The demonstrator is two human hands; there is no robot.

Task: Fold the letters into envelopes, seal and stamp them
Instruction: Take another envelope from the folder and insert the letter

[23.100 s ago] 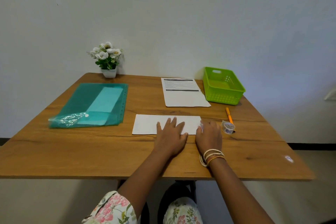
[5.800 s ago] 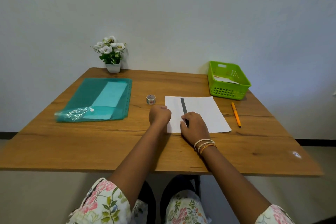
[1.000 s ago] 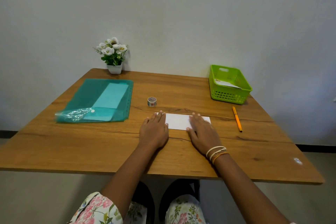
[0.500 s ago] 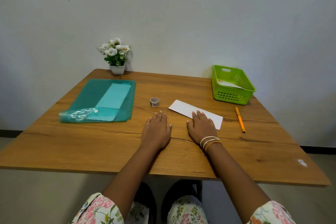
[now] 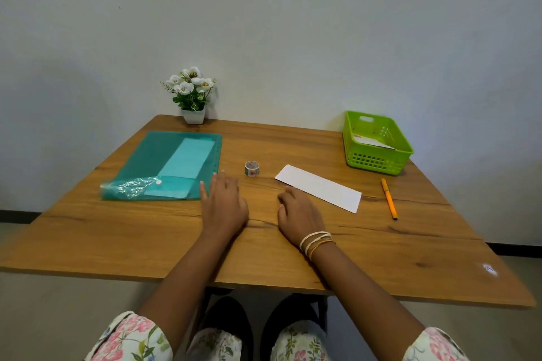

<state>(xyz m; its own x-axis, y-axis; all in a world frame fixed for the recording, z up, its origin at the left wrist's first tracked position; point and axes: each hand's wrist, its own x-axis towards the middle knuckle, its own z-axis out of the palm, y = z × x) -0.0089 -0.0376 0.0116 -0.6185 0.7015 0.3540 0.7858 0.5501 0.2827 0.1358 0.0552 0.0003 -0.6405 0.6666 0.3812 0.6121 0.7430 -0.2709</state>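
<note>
A folded white letter (image 5: 321,186) lies at an angle on the wooden table (image 5: 146,231), right of centre. My right hand (image 5: 297,212) rests on the table just left of its near edge, fingers loosely curled, holding nothing. Flat on the table lies my left hand (image 5: 223,202), its fingers stretched and its fingertips at the right edge of the teal plastic folder (image 5: 164,165), which holds pale envelopes. A small roll of sticker tape (image 5: 252,168) stands between the folder and the letter.
A green plastic basket (image 5: 377,142) at the back right holds a white envelope. An orange pen (image 5: 389,198) lies right of the letter. A small pot of white flowers (image 5: 192,96) stands at the back by the wall.
My right hand has slid off the folded letter, which now lies free and a little further right. My left hand has moved left and forward to the folder's edge.
</note>
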